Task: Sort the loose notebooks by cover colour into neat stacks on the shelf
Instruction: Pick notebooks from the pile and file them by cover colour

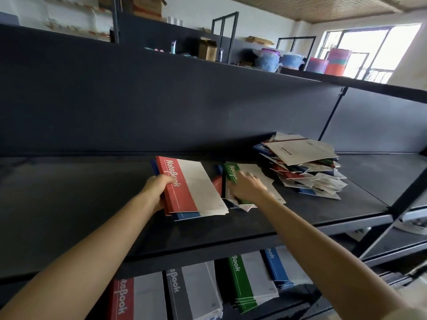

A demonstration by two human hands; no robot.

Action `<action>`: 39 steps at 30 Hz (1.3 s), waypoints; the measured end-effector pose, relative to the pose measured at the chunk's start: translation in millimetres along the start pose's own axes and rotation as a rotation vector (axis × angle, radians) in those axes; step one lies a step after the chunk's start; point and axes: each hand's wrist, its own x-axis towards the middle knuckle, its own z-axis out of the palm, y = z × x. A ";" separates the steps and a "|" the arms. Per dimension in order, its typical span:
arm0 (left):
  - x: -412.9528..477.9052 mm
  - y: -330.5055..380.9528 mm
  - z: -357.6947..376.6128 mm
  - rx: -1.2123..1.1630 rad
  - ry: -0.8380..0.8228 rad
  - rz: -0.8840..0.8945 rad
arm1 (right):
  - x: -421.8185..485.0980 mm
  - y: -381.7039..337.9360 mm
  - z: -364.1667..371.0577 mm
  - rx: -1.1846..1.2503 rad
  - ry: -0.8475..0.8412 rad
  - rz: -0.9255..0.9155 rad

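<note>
- Progress looks early: two small piles sit near the middle of the shelf (69, 192), and neither is a single colour yet.
- Left pile: a red notebook (182, 190) lies on top. A blue notebook (187, 215) pokes out crooked from under its near edge, so colours are mixed there.
- The left hand (159, 192) grips this pile, curled round the spine edge of the red notebook.
- Right pile, just beside the first: a green notebook (231, 173) lies on top, with slips of red and blue showing beneath it at the left side. It is loosely fanned, not squared.
- The right hand (247, 188) lies on the green notebook. It is blurred, so I cannot tell whether it pinches the cover or only presses on it.
- Most of the work is left: a messy heap (307, 172) further right on the same shelf holds many notebooks at all angles. Red, blue, green and pale covers are jumbled together, and neither hand touches it.
- No finished single-colour stack shows on this shelf, as far as I can judge.
- Below, tidy packs (191, 294) of notebooks stand in red, grey, green and blue rows, which hints at the look to aim for.
</note>
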 end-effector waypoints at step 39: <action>-2.8 -6.3 -27.5 -0.353 0.135 -0.001 | -3.4 -53.4 18.6 0.004 -0.140 0.258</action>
